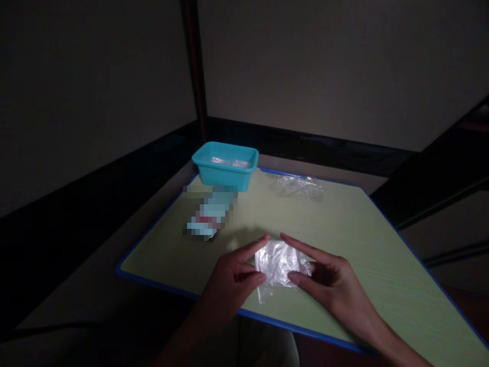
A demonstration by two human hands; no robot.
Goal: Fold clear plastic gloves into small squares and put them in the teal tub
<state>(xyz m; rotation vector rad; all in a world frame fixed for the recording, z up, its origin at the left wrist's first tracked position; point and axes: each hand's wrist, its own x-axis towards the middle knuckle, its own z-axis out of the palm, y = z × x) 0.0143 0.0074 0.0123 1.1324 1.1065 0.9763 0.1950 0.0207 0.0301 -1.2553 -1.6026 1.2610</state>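
Between my two hands, over the near part of the table, is a clear plastic bag (280,262), folded to a small rectangle with crinkled, shiny film. My left hand (239,272) grips its left side, thumb on the near face and index finger along the top corner. On the right side, my right hand (330,278) pinches it the same way, with its index fingertip at the top edge. A loose flap of film hangs below the left thumb. The remaining fingers of both hands are partly hidden behind the bag.
A turquoise plastic basin (225,176) with folded clear film inside stands at the table's far left corner. Nearer lies a blurred-out, pale blue item (212,211). A crumpled clear plastic bag (298,187) rests at the far edge. The pale yellow table (344,229) has a blue rim.
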